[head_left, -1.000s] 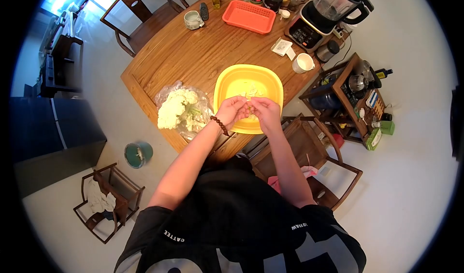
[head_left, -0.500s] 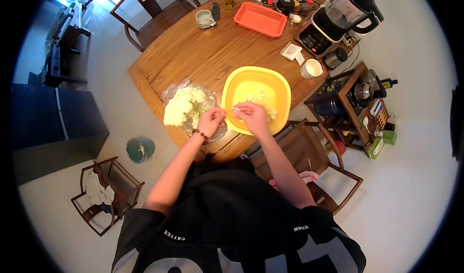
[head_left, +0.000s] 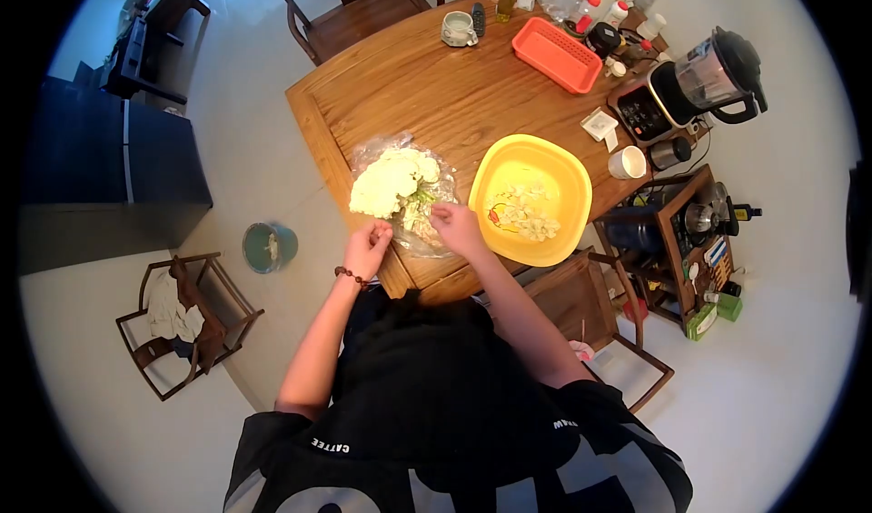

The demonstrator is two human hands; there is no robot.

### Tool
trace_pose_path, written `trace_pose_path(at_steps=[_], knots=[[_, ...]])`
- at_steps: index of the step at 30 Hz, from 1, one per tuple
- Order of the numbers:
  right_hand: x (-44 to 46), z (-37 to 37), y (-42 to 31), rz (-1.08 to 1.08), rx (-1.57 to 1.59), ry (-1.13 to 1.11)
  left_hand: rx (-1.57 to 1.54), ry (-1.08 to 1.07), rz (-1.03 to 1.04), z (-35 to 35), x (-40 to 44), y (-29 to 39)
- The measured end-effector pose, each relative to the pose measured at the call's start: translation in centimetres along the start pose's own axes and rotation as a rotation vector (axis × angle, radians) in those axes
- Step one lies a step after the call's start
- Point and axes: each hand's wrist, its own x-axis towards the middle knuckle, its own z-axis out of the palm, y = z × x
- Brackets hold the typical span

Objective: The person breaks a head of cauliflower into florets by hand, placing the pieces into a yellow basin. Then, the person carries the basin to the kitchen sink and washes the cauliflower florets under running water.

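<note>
A head of cauliflower lies on a crumpled clear plastic bag near the table's edge, its cut stem side facing right. My left hand, with a beaded bracelet at the wrist, is just below the cauliflower. Its fingers are curled together, and anything in them is too small to make out. Over the bag, at the right of the stem, my right hand has its fingertips pinched; what they hold is hidden. Small cauliflower pieces lie in the yellow basin right beside this hand.
An orange-red basket, a mug, a white cup and a blender stand farther back on the wooden table. A bin is on the floor at left. A chair is tucked at the right.
My right hand has left the basin and moved left to the cauliflower's stem side. My left hand has drawn away from the basin's rim. The camera view has shifted.
</note>
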Motion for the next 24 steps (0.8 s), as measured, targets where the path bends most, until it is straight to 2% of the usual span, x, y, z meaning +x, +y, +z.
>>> trace_pose_path(at_steps=[1, 2, 3, 4, 5, 7, 8, 10, 15, 18, 20, 24], knots=[[0.8, 0.6, 0.6, 0.037, 0.126, 0.009, 0.036, 0.001, 0.094, -0.7, -0.3, 2.2], [1.5, 1.3, 1.5, 0.078, 0.254, 0.020, 0.034, -0.008, 0.090, -1.4, -0.2, 3.5], [3.0, 2.2, 3.1, 0.091, 0.305, -0.009, 0.143, 0.053, 0.188, -2.1, 0.6, 4.8], [3.1, 2.2, 1.4, 0.093, 0.305, -0.005, 0.252, 0.114, 0.285, -2.7, 1.4, 5.4], [2.7, 2.3, -0.3, 0.076, 0.260, 0.018, 0.253, 0.106, 0.285, -3.1, 2.3, 5.3], [3.4, 3.5, -1.9, 0.011, 0.181, 0.098, 0.698, 0.201, 0.576, -3.6, 4.8, 4.7], [3.5, 4.5, -2.4, 0.020, 0.180, 0.112, 0.693, 0.186, 0.584, -4.0, 5.3, 4.2], [4.5, 5.6, -2.8, 0.111, 0.068, 0.174, 0.758, -0.005, 0.489, -4.0, 7.2, 3.6], [6.2, 9.0, -1.8, 0.161, 0.097, 0.270, 0.723, -0.053, 0.495, -4.1, 8.7, 1.4], [6.5, 9.9, -1.4, 0.080, 0.191, 0.339, 0.667, -0.086, 0.463, -4.5, 9.4, 0.8], [7.1, 10.6, -0.8, -0.003, 0.185, 0.477, 0.634, -0.097, 0.468, -5.0, 9.9, 0.6], [7.4, 9.4, -5.1, 0.015, 0.194, 0.492, 0.555, -0.114, 0.416, -6.6, 11.2, 1.9]])
